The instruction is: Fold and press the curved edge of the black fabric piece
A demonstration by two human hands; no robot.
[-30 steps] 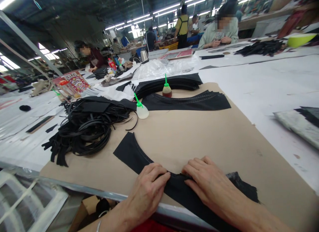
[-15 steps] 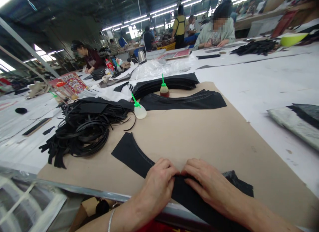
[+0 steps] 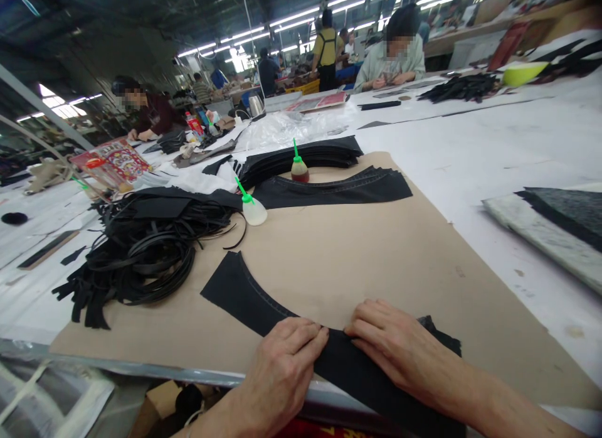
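Observation:
A curved black piece of material (image 3: 254,303) lies across the brown sheet at the table's near edge, a stitched-looking line along its inner curve. My left hand (image 3: 289,356) presses its closed fingers onto that curved edge near the middle. Just to the right, my right hand (image 3: 385,341) pinches the same edge between thumb and fingers, its thumb on the black surface. A short stretch of bare edge shows between the two hands. Behind the right hand, the far end of the piece is partly hidden and looks turned up.
Left lies a heap of black strips (image 3: 145,256). Beyond the hands stand a white squeeze bottle (image 3: 254,212) and one with brown liquid (image 3: 300,170), beside stacked black curved pieces (image 3: 301,159). A pale slab (image 3: 540,231) sits right. Co-workers sit across the table.
My left hand has slid left along the curved edge, widening the gap between my hands. The right hand stays on the edge. The whole view has shifted slightly.

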